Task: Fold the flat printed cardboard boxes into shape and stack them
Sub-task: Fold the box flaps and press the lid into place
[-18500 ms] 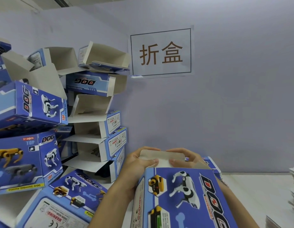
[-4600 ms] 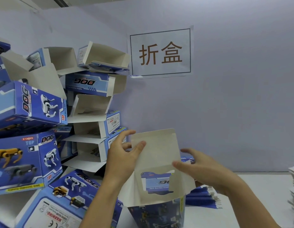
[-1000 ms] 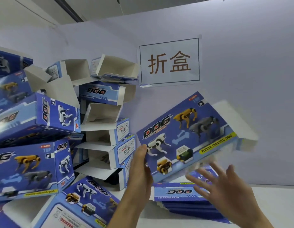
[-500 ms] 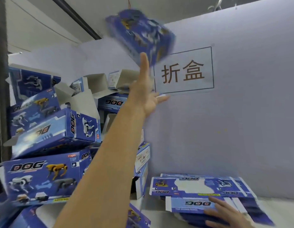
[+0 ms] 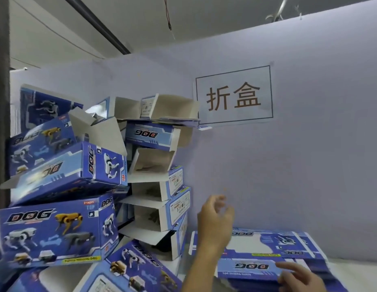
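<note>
Only one view here, the head cam. The left hand is up in the air in front of the pale wall, fingers loosely curled and a bit motion-blurred, holding nothing at all. The right hand is low at the bottom edge of the shot, fingers stretched out fairly straight and resting on top of the flat box stack. It doesn't look like it's gripping anything, just lying on the top sheet.

That stack of unfolded blue printed blanks sits under the right hand and just to the right of the left hand, lying on the white tabletop against the wall. The "DOG" print on the top sheets reads upside down from here.

Off to the left of the left hand is the folded box pile, a messy heap that reaches well above both hands. The boxes lean at all angles, some showing the robot dog pictures, some with open ends and white flaps sticking out toward the wall. One folded box lies tilted at the foot of the pile, just left of the left forearm.

Above the left hand there's a paper sign on the wall with two brown characters in a thin black frame.
</note>
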The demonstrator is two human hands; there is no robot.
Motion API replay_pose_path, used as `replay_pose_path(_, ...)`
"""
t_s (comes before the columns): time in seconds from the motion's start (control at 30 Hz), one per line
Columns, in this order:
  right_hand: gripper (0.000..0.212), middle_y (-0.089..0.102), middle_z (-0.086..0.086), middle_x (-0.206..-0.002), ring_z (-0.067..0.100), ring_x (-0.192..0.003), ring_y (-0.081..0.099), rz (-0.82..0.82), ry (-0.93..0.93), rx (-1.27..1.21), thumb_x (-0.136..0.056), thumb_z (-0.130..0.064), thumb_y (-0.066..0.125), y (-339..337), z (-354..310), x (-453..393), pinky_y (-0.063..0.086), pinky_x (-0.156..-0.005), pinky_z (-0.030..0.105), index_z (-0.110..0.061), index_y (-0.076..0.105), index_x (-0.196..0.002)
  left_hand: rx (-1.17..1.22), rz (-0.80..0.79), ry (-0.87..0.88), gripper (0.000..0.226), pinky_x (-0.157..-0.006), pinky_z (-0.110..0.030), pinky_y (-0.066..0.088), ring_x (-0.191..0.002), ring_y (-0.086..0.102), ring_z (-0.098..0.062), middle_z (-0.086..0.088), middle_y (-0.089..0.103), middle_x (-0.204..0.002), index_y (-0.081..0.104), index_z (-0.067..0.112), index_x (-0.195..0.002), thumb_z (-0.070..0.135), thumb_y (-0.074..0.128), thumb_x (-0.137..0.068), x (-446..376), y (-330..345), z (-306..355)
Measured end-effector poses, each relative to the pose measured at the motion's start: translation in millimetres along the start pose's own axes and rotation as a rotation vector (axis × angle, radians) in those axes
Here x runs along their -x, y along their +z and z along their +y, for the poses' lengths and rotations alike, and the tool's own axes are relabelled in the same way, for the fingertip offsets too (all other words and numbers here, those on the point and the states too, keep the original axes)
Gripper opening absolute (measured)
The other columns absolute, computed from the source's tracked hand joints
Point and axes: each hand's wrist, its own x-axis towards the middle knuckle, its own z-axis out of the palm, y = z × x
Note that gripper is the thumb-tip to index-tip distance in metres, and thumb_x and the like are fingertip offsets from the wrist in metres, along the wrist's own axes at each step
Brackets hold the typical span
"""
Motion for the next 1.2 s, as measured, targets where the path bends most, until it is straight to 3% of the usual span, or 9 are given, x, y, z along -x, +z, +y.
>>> replay_pose_path(0.13,0.033,0.069,0.000,-0.067,0.023,-0.062,0.061,0.247,-0.067,0.261,-0.082,0.008,0.065,5,-1,5,0.046,-0.063,0.032,-0.023,0.073,-0.074,-0.487,-0.235,-0.033,0.041,-0.115,-0.031,0.032,-0.142,0.033,-0.013,0.005,0.040,-0.154,0.047,0.032,-0.141,0.030,0.054,-0.100,28,20,-77)
replay_pose_path(0.27,0.037,0.067,-0.005,-0.089,0.015,-0.081,0.060,0.109,-0.140,0.405,-0.080,0.007,0.067,15,3,14,0.043,-0.084,0.029,-0.029,0.074,-0.083,-0.780,-0.486,-0.154,0.064,-0.121,-0.054,0.008,-0.154,-0.004,-0.014,0.013,0.004,-0.167,0.022,0.041,-0.155,0.048,0.052,-0.099,39,14,-122)
replay_pose_path(0.37,0.042,0.064,-0.013,-0.090,0.014,-0.090,0.058,0.019,-0.149,0.461,-0.081,0.008,0.065,9,0,14,0.043,-0.093,0.029,-0.034,0.072,-0.087,-0.805,-0.437,-0.125,0.056,-0.121,-0.052,0.015,-0.153,0.007,-0.011,0.015,0.016,-0.165,0.030,0.045,-0.152,0.040,0.053,-0.101,42,10,-133)
replay_pose_path(0.57,0.047,0.066,-0.006,-0.089,0.024,-0.091,0.059,0.111,-0.206,0.415,-0.079,0.013,0.063,8,3,16,0.048,-0.093,0.040,-0.033,0.070,-0.084,-0.758,-0.262,-0.020,0.038,-0.110,-0.030,0.027,-0.138,0.035,-0.010,0.013,0.049,-0.147,0.053,0.042,-0.139,0.037,0.052,-0.101,45,9,-130)
replay_pose_path(0.8,0.047,0.056,0.011,-0.106,0.031,-0.100,0.051,0.536,-0.468,0.322,-0.074,0.017,0.067,14,-2,15,0.050,-0.084,0.049,-0.016,0.068,-0.107,-0.682,-0.068,0.083,0.029,-0.086,-0.024,0.036,-0.112,0.053,-0.014,0.007,0.065,-0.119,0.065,0.042,-0.126,0.037,0.053,-0.101,46,5,-123)
replay_pose_path(0.9,0.033,0.061,0.011,-0.091,0.027,-0.082,0.056,0.557,-0.196,0.090,-0.086,0.004,0.064,14,-11,12,0.049,-0.090,0.056,-0.018,0.054,-0.108,-0.613,0.002,0.098,0.027,-0.084,-0.020,0.041,-0.107,0.056,-0.011,0.008,0.066,-0.116,0.067,0.042,-0.123,0.037,0.054,-0.100,47,6,-124)
replay_pose_path(0.97,0.016,0.066,0.012,-0.086,0.033,-0.083,0.063,0.351,0.088,-0.011,-0.096,-0.014,0.061,15,-18,10,0.050,-0.087,0.053,-0.013,0.053,-0.110,-0.571,0.038,0.106,0.028,-0.079,-0.011,0.040,-0.104,0.054,-0.006,0.010,0.065,-0.115,0.066,0.043,-0.124,0.038,0.057,-0.099,48,8,-123)
replay_pose_path(1.1,0.038,0.073,0.012,-0.099,0.037,-0.086,0.070,-0.089,0.375,-0.122,-0.100,-0.049,0.049,30,-31,14,0.051,-0.078,0.043,-0.015,0.062,-0.107,-0.488,-0.083,0.121,0.030,-0.090,-0.015,0.044,-0.109,0.051,-0.004,0.015,0.068,-0.116,0.068,0.040,-0.123,0.038,0.066,-0.093,47,17,-119)
replay_pose_path(1.2,0.026,0.074,0.019,-0.094,0.037,-0.076,0.074,-0.027,0.342,-0.166,-0.100,-0.026,0.058,37,-28,12,0.059,-0.070,0.046,-0.003,0.056,-0.112,-0.465,-0.239,0.130,0.034,-0.096,-0.018,0.044,-0.110,0.050,-0.004,0.019,0.068,-0.120,0.070,0.038,-0.122,0.041,0.071,-0.088,46,22,-115)
